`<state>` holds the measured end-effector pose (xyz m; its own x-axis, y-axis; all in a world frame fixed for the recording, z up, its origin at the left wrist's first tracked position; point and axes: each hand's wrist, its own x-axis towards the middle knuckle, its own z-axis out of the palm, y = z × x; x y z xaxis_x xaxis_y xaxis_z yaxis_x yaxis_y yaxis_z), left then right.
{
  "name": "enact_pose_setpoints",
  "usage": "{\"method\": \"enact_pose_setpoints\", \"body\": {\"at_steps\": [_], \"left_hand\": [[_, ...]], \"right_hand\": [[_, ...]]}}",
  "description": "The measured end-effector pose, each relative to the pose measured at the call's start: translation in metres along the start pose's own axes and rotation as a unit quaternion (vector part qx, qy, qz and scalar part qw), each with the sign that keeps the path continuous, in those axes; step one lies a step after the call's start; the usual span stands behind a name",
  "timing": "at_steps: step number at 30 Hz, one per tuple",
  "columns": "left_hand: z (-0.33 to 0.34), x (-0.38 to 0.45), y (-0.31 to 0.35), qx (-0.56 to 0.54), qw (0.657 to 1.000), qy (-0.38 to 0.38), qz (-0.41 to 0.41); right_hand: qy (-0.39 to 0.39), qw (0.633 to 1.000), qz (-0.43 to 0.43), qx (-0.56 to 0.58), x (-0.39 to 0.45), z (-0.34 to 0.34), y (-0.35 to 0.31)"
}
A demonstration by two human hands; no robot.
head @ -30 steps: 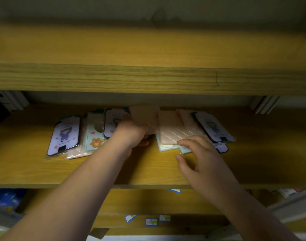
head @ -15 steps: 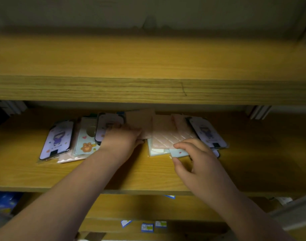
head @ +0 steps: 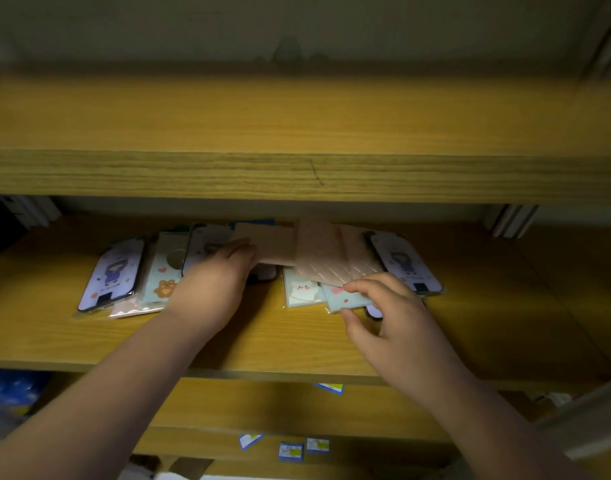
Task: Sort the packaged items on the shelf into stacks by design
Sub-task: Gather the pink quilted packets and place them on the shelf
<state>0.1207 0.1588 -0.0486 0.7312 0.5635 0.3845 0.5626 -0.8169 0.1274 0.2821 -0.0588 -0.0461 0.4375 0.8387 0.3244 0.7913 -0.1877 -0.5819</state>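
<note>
Both hands work among packaged phone cases spread along the middle wooden shelf (head: pixel 297 344).

The right hand (head: pixel 397 320) pinches the near corner of a pale blue case with hearts (head: pixel 345 297) between forefinger and thumb; that case lies partly under two pink ribbed cases (head: pixel 326 252) and just beside a pale blue case with a white animal (head: pixel 302 292). The left hand (head: pixel 214 282) reaches in with fingers curled over the edge of a plain tan case (head: pixel 269 244); whether it truly grips it I cannot tell. To the left lie a lilac case with a cartoon girl (head: pixel 113 271) and a mint case with a bear (head: pixel 165 271), overlapping at their edges. A second lilac girl case (head: pixel 406 265) sits at the right end. Small blue-and-white labels (head: pixel 290 451) lie on a lower shelf.
</note>
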Motion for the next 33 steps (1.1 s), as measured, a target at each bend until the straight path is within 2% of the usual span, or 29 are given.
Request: {"method": "enact_pose_setpoints", "body": {"at_steps": [5,7,8,10,12,13,15,19,22,26,30,32,33], "left_hand": [[-0.011,-0.001,0.000,-0.116,0.986,0.065,-0.098],[-0.016,-0.001,0.000,-0.180,0.971,0.065,-0.144],[-0.018,-0.003,0.000,-0.239,0.951,0.048,-0.188],[-0.025,-0.008,0.005,-0.391,0.878,0.015,-0.278],[-0.033,-0.013,0.010,-0.495,0.802,0.011,-0.334],[-0.037,-0.016,0.013,-0.525,0.776,0.018,-0.348],[-0.044,-0.025,0.022,-0.565,0.747,0.042,-0.348],[-0.050,-0.042,0.041,-0.670,0.662,0.044,-0.333],[-0.041,-0.045,0.050,-0.710,0.617,0.025,-0.339],[-0.034,-0.046,0.057,-0.730,0.601,0.005,-0.327],[-0.027,-0.047,0.052,-0.754,0.579,-0.037,-0.309],[-0.024,-0.048,0.051,-0.766,0.565,-0.067,-0.301],[-0.022,-0.048,0.051,-0.771,0.556,-0.079,-0.300]], "right_hand": [[-0.003,1.000,0.010,0.011,0.003,-0.003,0.003],[0.001,1.000,0.009,0.007,0.003,-0.003,0.008],[0.006,1.000,0.012,0.002,0.003,-0.002,0.011],[0.030,0.999,0.031,-0.004,0.003,-0.004,0.021],[0.071,0.995,0.066,-0.016,0.007,-0.009,0.034],[0.088,0.992,0.086,-0.029,0.011,-0.012,0.042],[0.092,0.983,0.134,-0.086,0.018,-0.019,0.061],[-0.022,0.936,0.279,-0.214,0.031,-0.026,0.086],[-0.050,0.924,0.303,-0.228,0.042,-0.023,0.081],[-0.045,0.928,0.337,-0.149,0.051,-0.025,0.061],[-0.003,0.928,0.373,0.029,0.055,-0.041,0.053],[0.025,0.906,0.401,0.135,0.050,-0.044,0.052],[0.034,0.882,0.424,0.202,0.046,-0.043,0.051]]}}
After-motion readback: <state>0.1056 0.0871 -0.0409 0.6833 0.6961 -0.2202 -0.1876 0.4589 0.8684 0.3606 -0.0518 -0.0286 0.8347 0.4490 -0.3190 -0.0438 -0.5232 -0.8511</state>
